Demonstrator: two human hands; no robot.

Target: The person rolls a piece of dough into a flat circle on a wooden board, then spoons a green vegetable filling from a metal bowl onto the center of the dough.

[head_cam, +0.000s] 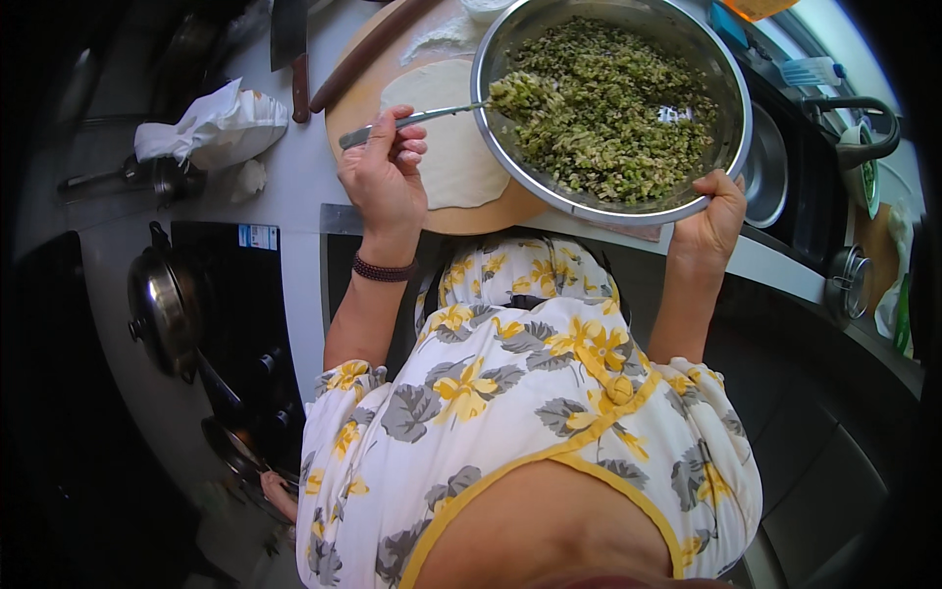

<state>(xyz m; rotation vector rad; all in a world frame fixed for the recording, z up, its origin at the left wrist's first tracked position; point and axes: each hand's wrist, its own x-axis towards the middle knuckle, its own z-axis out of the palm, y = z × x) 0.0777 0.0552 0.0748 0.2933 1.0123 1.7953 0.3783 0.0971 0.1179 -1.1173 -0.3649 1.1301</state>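
Observation:
My left hand grips the handle of a metal spoon, whose bowl is hidden under a heap of chopped green filling. With my right hand I hold the near right rim of a large stainless steel bowl, thumb over the edge. The filling covers most of the bowl's bottom. Partly under the bowl, a thin rolled-out sheet of dough lies on a round wooden board. Loose white flour is strewn at the board's far side.
A rolling pin crosses the board's left edge, beside a cleaver. A white bag stands farther left. The cooktop bears a lidded pot. Another person's hand is near a pan. A sink with a faucet is right.

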